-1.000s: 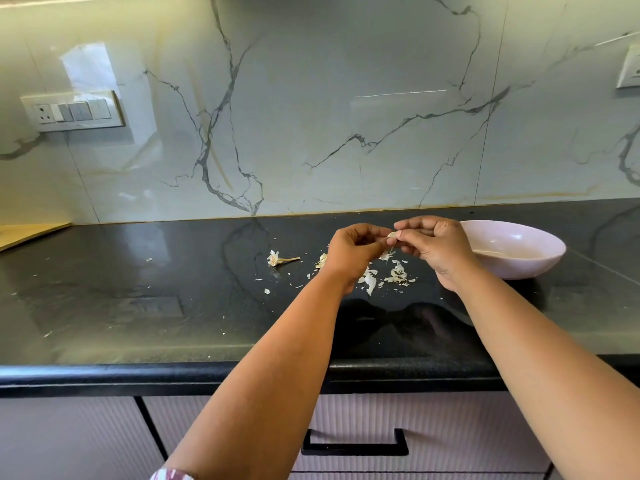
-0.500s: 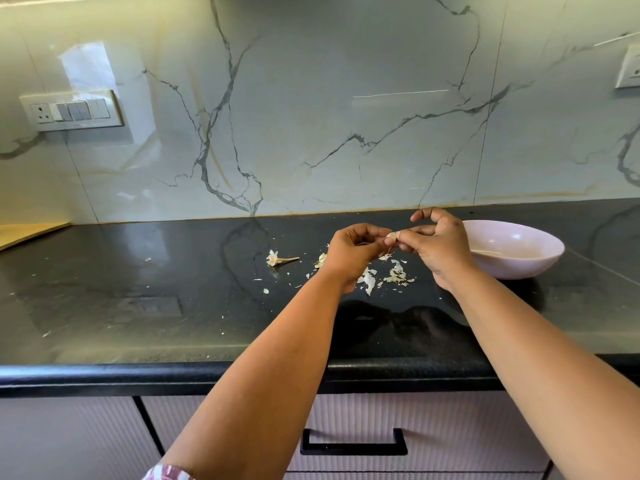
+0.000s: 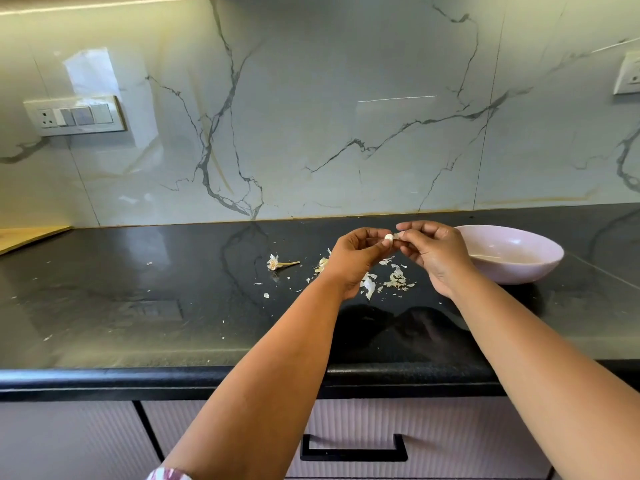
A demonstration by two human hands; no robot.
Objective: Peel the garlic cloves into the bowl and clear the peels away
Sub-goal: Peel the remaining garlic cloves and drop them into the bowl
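A small white garlic clove [image 3: 389, 239] is held above the black counter, pinched at its left end by my left hand [image 3: 356, 259]. My right hand [image 3: 434, 254] pinches a bit of skin at the clove's right end with thumb and forefinger. Loose garlic peels [image 3: 394, 278] lie scattered on the counter below both hands. A pale pink bowl [image 3: 540, 271] stands just right of my right hand; its inside shows no clove from this angle.
A bare garlic stem with root base [image 3: 277, 264] lies left of the peels. The black countertop [image 3: 138, 306] runs to a rounded front edge. A wooden board corner [image 3: 24, 235] sits far left. A marble backsplash carries a switch panel [image 3: 74, 116].
My right hand's fingers have shifted along the clove, first lifting then curling again. The white clove shows more plainly between the two hands. Both hands stay at the same spot.
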